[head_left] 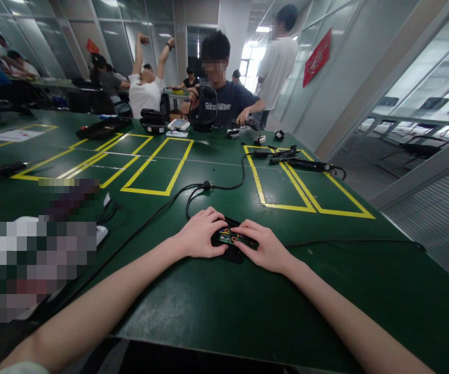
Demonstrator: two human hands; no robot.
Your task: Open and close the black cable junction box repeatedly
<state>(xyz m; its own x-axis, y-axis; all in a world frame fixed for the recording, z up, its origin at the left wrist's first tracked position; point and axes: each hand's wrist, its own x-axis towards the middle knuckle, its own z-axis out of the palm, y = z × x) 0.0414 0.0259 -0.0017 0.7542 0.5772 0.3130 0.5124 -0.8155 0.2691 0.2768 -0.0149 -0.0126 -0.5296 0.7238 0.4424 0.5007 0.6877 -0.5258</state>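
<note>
The left hand (204, 236) curls its fingers around the left end of one black case (232, 253) on the near counter (193, 317); the right hand's (267, 246) thumb and fingers grip its right end. One circuit board (228, 237) shows between; one plug (207, 185) lies farther off.

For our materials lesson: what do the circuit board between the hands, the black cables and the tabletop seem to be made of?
Circuit board: probably coated resin laminate; green face, mounted parts.
Black cables: likely matte rubber or soft plastic outside; smooth bends.
Tabletop: perhaps glossy green paint or laminate; it reflects light.
</note>
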